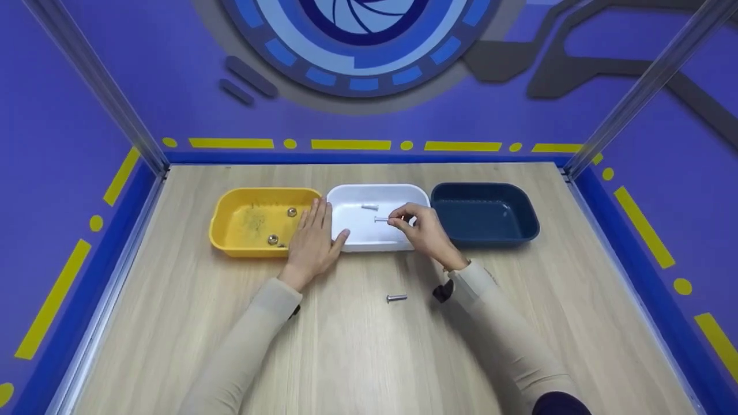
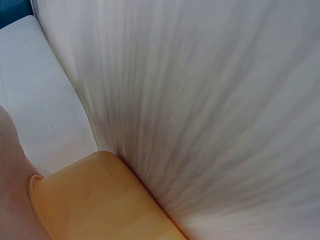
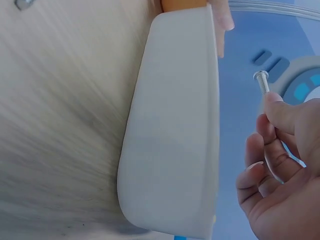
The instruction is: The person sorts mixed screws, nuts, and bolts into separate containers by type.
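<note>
Over the white bin [image 1: 351, 246], my right hand [image 1: 424, 233] pinches a metal bolt [image 1: 380, 219] by its shank between thumb and fingertips. In the right wrist view the bolt's head [image 3: 260, 75] points away from the hand. Another bolt [image 1: 370, 207] lies on the white bin's floor. My left hand [image 1: 311, 245] rests with straight fingers across the adjoining rims of the yellow bin [image 1: 230, 252] and the white bin. Inside the yellow bin are metal nuts [image 1: 273, 238], partly hidden near the left hand. One more bolt [image 1: 396, 298] lies on the table in front of the bins.
A dark blue bin [image 1: 490, 242] stands to the right of the white one, so the three form a row. The wooden table [image 1: 346, 357] is bounded by a blue back wall [image 1: 357, 124] and side walls with metal corner posts.
</note>
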The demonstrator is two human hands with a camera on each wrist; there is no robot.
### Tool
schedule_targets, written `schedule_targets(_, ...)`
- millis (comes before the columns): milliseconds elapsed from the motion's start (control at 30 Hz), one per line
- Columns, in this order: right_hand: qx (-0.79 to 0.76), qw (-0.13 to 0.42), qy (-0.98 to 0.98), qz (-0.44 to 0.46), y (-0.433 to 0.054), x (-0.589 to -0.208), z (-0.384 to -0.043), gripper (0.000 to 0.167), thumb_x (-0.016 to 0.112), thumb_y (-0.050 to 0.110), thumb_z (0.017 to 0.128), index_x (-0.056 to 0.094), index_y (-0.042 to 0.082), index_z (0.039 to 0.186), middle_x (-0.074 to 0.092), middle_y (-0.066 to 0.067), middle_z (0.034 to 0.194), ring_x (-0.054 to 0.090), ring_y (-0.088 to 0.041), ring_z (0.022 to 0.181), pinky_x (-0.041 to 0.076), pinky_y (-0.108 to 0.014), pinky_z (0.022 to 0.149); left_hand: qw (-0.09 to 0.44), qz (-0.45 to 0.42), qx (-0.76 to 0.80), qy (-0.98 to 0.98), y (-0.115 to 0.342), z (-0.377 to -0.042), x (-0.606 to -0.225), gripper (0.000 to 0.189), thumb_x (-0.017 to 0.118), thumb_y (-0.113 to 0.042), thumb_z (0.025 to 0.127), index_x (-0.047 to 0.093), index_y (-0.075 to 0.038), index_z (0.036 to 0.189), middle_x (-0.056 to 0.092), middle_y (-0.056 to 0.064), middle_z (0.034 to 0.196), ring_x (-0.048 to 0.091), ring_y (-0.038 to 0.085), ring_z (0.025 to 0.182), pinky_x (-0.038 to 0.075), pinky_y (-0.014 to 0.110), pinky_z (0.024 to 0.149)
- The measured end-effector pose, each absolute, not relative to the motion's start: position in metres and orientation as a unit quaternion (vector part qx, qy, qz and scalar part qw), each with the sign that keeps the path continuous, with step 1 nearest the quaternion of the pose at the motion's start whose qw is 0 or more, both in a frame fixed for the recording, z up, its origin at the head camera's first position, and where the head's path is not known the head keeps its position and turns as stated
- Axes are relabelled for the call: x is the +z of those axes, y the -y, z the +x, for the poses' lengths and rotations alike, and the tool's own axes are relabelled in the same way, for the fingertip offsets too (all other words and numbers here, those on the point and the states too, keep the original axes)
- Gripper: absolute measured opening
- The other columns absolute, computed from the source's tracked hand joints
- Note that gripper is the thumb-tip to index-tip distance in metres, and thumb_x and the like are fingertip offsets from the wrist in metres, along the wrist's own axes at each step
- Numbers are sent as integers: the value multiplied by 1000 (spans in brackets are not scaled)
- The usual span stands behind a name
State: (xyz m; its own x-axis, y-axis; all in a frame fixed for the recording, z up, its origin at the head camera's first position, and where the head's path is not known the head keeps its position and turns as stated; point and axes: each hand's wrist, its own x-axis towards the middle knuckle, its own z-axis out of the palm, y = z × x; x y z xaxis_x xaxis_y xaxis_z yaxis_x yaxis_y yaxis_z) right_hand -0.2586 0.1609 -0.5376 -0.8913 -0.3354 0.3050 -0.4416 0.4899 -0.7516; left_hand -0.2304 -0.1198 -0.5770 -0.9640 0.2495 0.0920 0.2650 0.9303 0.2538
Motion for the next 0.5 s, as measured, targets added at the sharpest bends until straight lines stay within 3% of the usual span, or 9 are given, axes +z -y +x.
schedule_targets(267,453,62,861,223,-155,-540,-280,12,77,15,99,81,3,100,79,-9,95,67,-20,88,56,-37,81,41,-134,-136,981,120,-230,-577,87,26,-61,113,17,5,168,12,23,178,9,36,167,14,51,137)
schedule_targets(500,442,56,870,212,-152,-539,-290,11,76,14,99,81,4,101,79,-10,97,68,-23,90,55,-32,82,49,-135,-138,980,119,-229,-578,86,28,-60,113,20,6,167,15,24,177,11,36,167,15,52,137)
